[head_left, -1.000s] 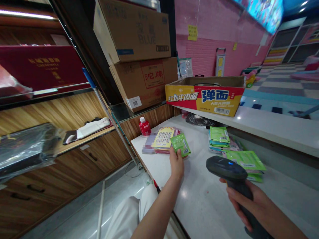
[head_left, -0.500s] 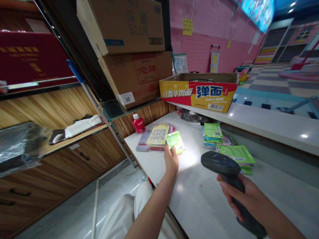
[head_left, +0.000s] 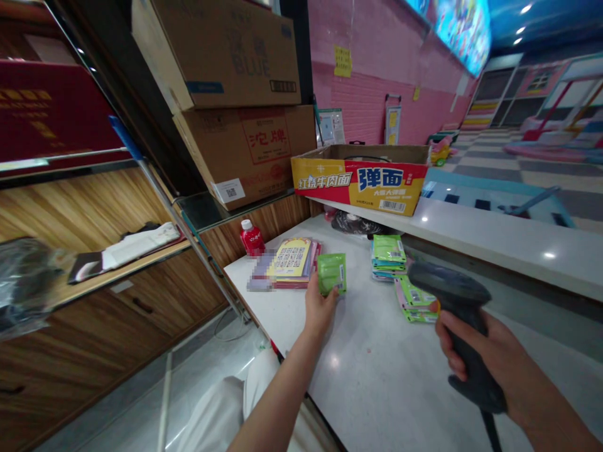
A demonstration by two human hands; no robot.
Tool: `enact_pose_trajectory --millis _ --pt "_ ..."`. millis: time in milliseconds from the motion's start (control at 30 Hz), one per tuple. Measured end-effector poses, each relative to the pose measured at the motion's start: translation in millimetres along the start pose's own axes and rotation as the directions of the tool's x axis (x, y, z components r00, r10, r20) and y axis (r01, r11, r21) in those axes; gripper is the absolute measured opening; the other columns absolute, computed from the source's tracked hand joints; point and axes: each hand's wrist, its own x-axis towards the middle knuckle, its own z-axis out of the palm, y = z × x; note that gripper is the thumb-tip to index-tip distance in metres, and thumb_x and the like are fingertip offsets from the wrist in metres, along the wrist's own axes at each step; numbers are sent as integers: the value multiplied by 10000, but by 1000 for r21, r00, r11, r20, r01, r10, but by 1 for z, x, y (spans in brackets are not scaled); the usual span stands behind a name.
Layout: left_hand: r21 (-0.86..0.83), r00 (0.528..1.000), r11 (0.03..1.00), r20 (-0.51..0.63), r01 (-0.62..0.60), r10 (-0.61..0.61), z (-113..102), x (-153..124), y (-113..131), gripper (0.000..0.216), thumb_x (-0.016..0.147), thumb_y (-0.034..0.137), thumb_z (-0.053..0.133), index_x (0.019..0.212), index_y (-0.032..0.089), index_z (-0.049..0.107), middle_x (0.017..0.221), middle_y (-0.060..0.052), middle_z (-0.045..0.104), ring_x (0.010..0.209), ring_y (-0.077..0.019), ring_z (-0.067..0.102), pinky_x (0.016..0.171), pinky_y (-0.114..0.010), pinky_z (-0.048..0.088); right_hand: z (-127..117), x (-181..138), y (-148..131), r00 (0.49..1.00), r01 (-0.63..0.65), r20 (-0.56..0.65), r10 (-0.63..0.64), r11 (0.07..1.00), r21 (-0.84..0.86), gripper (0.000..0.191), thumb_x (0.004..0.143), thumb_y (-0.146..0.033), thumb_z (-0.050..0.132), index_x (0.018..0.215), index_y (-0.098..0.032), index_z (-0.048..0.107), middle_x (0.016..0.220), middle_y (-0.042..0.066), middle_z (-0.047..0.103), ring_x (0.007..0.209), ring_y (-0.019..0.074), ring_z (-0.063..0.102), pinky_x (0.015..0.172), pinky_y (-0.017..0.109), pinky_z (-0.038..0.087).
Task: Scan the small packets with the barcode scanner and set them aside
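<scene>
A small green packet (head_left: 332,272) is pinched in my left hand (head_left: 321,307), held up over the white counter (head_left: 367,364). My right hand (head_left: 490,339) wraps the handle of a black barcode scanner (head_left: 452,289), whose cord hangs below. Behind the scanner's head lie two piles of packets: a squared stack (head_left: 389,254) with green on top, and a looser pile (head_left: 414,301) of green and pink ones, partly hidden by the scanner. Left of the green packet rests a stack of booklets (head_left: 289,260) with a yellow cover on top.
A red bottle with a white cap (head_left: 253,238) stands at the counter's left edge. An open noodle carton (head_left: 358,182) sits on the raised ledge (head_left: 452,216). Two cardboard boxes (head_left: 245,150) are stacked at the back left. Something in a dark bag (head_left: 353,223) lies under the ledge.
The bright patch of light on the counter has gone. My left hand has turned the green packet more upright. The scanner has moved right and points less toward the packet. The view has shifted slightly.
</scene>
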Motion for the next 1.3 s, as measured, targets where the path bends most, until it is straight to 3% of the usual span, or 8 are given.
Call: enact_pose_trajectory --millis 100,267,400,533,733,800,1000,1300 --pt "-124 987 991 161 39 -19 8 0 19 360 660 184 688 1007 169 593 928 -38 659 841 -175 618 756 -299 510 -17 2 -14 998 37 -47 -31 991 126 354 685 -428 777 888 -216 579 547 -65 556 371 73 457 325 170 374" --pt "-463 864 777 463 427 -199 42 -1 57 397 562 285 808 875 137 614 755 -11 662 630 -108 597 614 -232 491 -36 5 -24 992 109 -91 -89 966 235 290 706 -381 769 901 -230 615 569 -53 560 396 77 459 340 176 386" --pt "-401 700 657 657 639 -280 79 0 73 435 523 283 836 892 126 668 741 -14 679 573 -69 577 578 -190 457 -36 4 -27 989 130 -100 -108 960 248 292 702 -384 773 889 -224 617 564 -60 547 391 68 457 342 166 385" --pt "-271 617 698 725 663 -305 111 7 74 365 549 207 818 874 129 674 722 -10 670 581 -87 588 583 -211 471 -33 3 -28 986 148 -115 -124 962 231 319 697 -389 775 911 -216 614 558 -60 545 384 74 455 333 174 383" --pt "-30 879 939 363 343 -309 132 11 60 372 527 113 813 814 162 581 625 55 567 559 -106 557 592 -252 490 -33 2 -29 990 122 -99 -100 960 252 306 709 -379 769 917 -220 612 559 -59 559 385 70 457 340 168 382" --pt "40 914 971 331 237 -236 131 8 55 269 576 139 787 720 164 562 636 43 570 600 -110 563 618 -245 482 -32 3 -29 990 122 -99 -99 959 256 302 714 -379 765 916 -216 611 554 -61 557 382 67 455 343 166 384" --pt "-25 921 991 374 131 -113 128 -6 53 81 721 102 614 769 158 581 741 -6 641 684 -122 609 657 -236 484 -30 6 -25 989 126 -109 -102 963 237 356 683 -400 783 921 -203 606 554 -61 557 375 71 451 334 171 377" --pt "-66 866 998 498 2 31 115 -20 57 274 790 167 597 1063 171 596 1025 -78 698 976 -186 649 869 -328 510 -27 6 -18 995 56 -92 -41 984 171 426 632 -443 803 931 -215 601 541 -59 545 381 87 450 326 183 373"
